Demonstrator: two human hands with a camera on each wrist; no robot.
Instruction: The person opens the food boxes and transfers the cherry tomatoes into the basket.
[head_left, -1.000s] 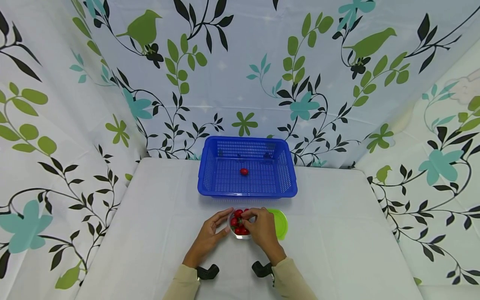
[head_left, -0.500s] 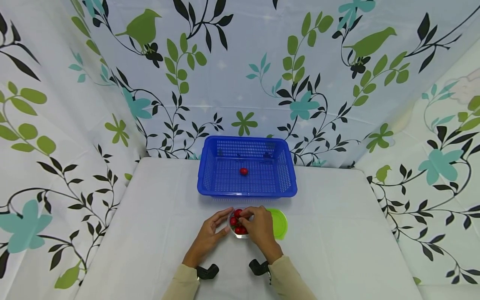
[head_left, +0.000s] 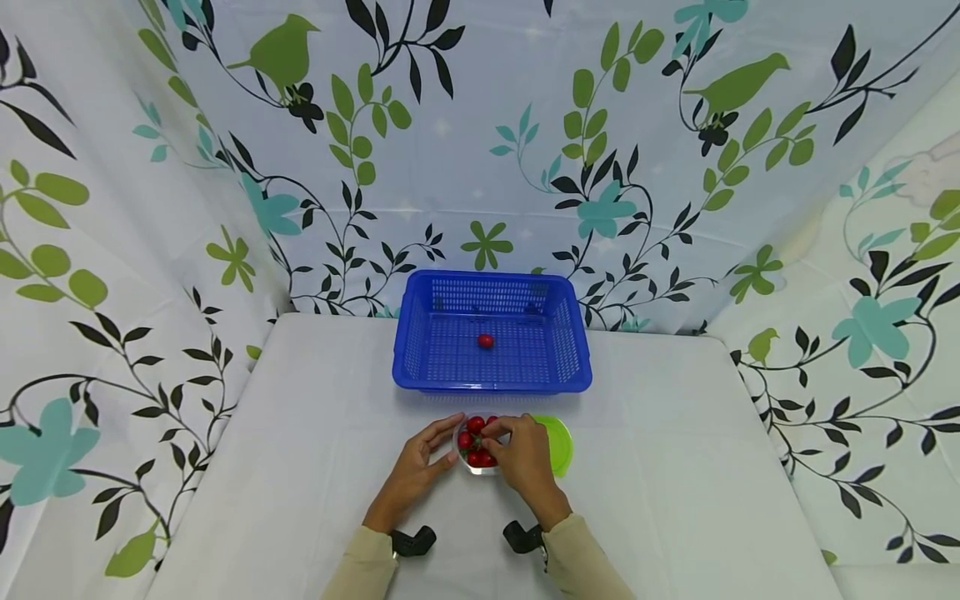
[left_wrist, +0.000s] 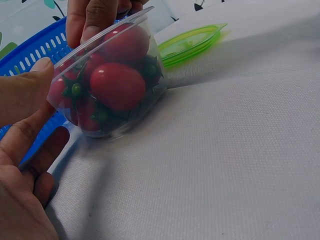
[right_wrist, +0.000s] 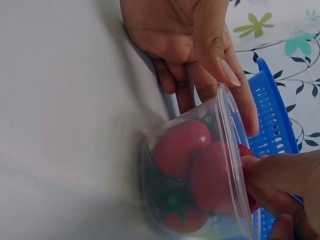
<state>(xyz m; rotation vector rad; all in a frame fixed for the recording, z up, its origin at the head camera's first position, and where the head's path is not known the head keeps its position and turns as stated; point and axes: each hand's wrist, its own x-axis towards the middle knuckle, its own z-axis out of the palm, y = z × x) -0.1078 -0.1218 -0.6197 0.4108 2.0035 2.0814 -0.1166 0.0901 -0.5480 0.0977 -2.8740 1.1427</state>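
Note:
A small clear plastic tub (head_left: 480, 472) of red cherry tomatoes (left_wrist: 118, 86) stands on the white cloth, several with green stems. My left hand (head_left: 411, 473) holds the tub from the left, thumb and index finger at its rim. Over the tub's mouth my right hand (head_left: 527, 460) reaches in from the right; its thumb and finger pinch a red tomato (right_wrist: 245, 151), partly hidden by the rim and fingers. Behind the tub is a blue mesh basket (head_left: 491, 387), with a single tomato (head_left: 486, 342) lying on its floor.
A bright green lid (head_left: 561, 446) lies flat just right of the tub, partly behind my right hand. White cloth covers the table (head_left: 675, 467). A leaf-and-bird patterned curtain (head_left: 480, 125) closes off the back and both sides.
My right hand shifts very slightly left and back while its fingertips stay in the tub. The left hand keeps its place; the whole view drifts a little.

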